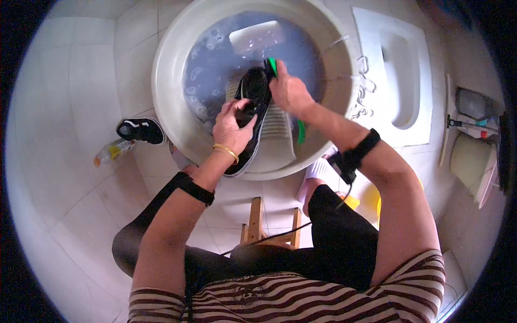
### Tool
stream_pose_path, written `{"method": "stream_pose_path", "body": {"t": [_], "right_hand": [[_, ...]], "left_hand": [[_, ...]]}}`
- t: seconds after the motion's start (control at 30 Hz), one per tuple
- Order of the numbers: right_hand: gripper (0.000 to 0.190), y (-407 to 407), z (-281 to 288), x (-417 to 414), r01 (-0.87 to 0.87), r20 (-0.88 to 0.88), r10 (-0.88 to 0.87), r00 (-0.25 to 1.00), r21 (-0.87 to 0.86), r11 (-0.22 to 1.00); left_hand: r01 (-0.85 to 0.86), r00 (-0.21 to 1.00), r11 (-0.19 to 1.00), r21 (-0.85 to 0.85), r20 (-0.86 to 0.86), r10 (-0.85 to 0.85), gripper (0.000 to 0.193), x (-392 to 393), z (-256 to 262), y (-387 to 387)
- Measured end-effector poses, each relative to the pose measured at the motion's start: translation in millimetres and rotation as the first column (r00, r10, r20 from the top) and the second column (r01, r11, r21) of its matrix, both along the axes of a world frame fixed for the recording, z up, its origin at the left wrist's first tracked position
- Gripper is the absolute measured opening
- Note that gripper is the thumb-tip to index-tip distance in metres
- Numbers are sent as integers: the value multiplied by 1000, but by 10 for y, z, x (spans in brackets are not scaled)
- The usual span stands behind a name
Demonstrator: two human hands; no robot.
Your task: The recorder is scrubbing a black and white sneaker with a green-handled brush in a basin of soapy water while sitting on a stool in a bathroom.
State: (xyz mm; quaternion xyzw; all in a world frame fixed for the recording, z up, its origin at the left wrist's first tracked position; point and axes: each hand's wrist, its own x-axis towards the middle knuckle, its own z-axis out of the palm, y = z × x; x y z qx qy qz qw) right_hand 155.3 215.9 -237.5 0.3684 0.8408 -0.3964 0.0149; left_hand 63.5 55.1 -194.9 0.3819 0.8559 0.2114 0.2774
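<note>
A black shoe [252,87] with a pale sole edge lies lengthwise over a washboard [276,129] in a large round basin [169,89]. My left hand [234,123] grips it around the ankle opening, fingers partly inside. My right hand [291,91] holds a green-and-black brush [272,66] against the right side of the shoe near its far end. Bluish-grey soapy water [210,48] fills the basin's bottom, and a white block-like object [256,36] shows at its far side. The washboard's upper part is hidden beneath the shoe.
On the tiled floor left of the basin are another black shoe [141,130] and a clear plastic bottle [115,151]. A squat toilet [404,80] is set at the right. A wooden stool [255,222] stands below me, and a black cable [282,233] crosses over it.
</note>
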Motion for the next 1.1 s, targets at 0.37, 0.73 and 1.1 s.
{"method": "stream_pose_path", "body": {"t": [0.37, 0.73, 1.1], "right_hand": [[59, -368, 330, 157, -127, 46, 133, 990, -119, 985], [51, 717, -470, 293, 268, -34, -274, 961, -135, 954], [54, 45, 479, 46, -363, -113, 365, 924, 42, 931]], "left_hand": [[-216, 968, 966, 140, 157, 194, 24, -43, -273, -70], [219, 937, 971, 101, -299, -180, 39, 88, 155, 50], [176, 982, 976, -129, -45, -183, 32, 16, 290, 374]]}}
